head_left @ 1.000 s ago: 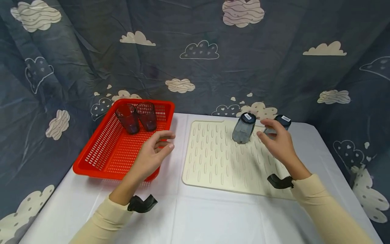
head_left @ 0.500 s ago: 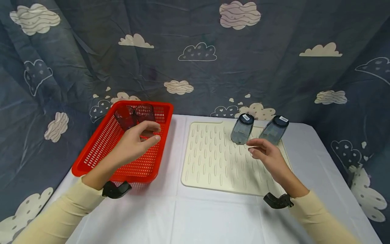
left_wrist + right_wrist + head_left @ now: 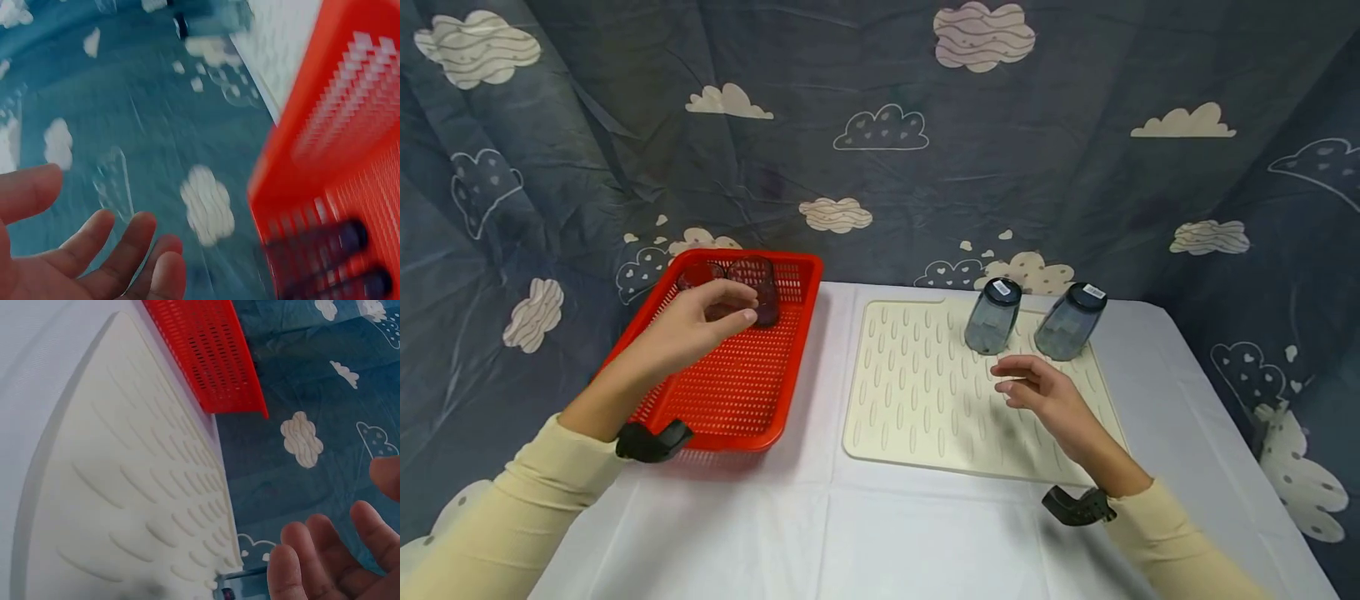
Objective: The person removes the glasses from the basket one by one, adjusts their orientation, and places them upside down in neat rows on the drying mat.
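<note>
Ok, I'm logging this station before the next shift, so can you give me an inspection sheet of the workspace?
Surface: table under a white cloth, with a cream ridged mat on its right half.
Job's things: two dark red cups upright at the far end of a red basket; two grey cups upside down at the mat's far edge.
Clutter: nothing seen.
Hands: left hand over the basket by the red cups, contact unclear; right hand open above the mat, holding nothing.
Cables: nothing seen; a black strap on each wrist.
Surroundings: dark blue cloth backdrop printed with clouds.
</note>
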`<state>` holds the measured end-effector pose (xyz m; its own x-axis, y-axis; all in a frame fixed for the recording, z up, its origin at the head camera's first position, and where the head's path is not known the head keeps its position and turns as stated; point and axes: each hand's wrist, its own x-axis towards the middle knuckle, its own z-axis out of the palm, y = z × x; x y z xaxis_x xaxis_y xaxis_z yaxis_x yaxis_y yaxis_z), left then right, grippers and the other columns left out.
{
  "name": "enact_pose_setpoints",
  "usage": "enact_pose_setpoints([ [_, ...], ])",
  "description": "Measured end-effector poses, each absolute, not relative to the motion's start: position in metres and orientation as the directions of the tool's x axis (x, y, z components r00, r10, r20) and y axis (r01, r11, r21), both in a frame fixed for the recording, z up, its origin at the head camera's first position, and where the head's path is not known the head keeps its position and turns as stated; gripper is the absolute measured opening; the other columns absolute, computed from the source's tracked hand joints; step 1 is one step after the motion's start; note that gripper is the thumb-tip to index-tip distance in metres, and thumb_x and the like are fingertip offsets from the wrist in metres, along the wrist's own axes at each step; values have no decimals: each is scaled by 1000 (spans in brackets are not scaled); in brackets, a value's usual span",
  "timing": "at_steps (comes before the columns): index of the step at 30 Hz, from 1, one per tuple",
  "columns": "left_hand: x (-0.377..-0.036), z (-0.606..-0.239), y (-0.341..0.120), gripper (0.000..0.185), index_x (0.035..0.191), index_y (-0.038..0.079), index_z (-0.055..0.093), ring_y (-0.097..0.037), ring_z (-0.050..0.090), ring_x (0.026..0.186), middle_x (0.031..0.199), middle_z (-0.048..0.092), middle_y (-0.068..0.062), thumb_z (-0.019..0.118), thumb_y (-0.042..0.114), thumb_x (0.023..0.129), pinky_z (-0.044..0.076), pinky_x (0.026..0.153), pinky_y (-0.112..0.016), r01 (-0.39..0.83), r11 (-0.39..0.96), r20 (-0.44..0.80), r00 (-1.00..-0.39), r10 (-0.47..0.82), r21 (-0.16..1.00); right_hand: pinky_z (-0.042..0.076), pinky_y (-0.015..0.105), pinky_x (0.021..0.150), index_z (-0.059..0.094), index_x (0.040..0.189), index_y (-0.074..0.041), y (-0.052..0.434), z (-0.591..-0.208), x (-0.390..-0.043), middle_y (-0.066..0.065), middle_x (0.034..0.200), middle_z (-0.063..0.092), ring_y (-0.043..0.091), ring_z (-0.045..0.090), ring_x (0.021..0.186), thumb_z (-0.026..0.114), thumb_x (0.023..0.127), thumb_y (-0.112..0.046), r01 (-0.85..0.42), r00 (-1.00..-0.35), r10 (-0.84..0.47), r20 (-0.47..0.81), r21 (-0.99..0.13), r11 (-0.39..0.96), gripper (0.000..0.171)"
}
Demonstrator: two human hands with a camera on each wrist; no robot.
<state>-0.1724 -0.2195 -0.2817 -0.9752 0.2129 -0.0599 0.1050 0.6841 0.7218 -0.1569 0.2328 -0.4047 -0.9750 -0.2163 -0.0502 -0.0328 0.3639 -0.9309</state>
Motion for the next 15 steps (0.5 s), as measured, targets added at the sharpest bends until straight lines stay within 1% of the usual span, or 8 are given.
enact_pose_setpoints([
  [5, -199, -283, -245, 49, 138, 6, 51, -38, 57, 120, 134, 58, -21, 56, 35, 99, 46, 100, -56, 104, 829, -33, -989, 146, 550, 54, 19, 84, 45, 138, 2, 233, -408, -155, 27, 139, 51, -4, 62, 102, 52, 102, -12, -34, -966, -252, -58, -938, 346, 40],
  [9, -215, -288, -262, 54, 138, -2, 49, -45, 57, 117, 131, 58, -29, 59, 32, 97, 44, 98, -63, 115, 898, -8, -991, 131, 424, 54, 19, 84, 45, 138, 3, 231, -410, -154, 28, 139, 51, -4, 63, 103, 53, 102, -13, -40, -962, -266, -52, -943, 329, 41],
  [12, -223, -292, -270, 57, 137, -6, 48, -46, 56, 110, 125, 58, -32, 61, 29, 94, 44, 93, -64, 126, 923, 19, -992, 128, 365, 55, 22, 85, 45, 137, 4, 230, -412, -153, 29, 137, 51, -4, 63, 103, 53, 101, -12, -48, -961, -272, -43, -947, 319, 40],
  [15, -230, -298, -275, 61, 138, -8, 46, -46, 54, 107, 121, 55, -33, 64, 27, 92, 44, 91, -63, 117, 933, 20, -993, 118, 339, 56, 24, 86, 45, 138, 3, 229, -413, -151, 29, 138, 51, -4, 63, 103, 53, 102, -12, -43, -958, -284, -50, -949, 312, 40],
])
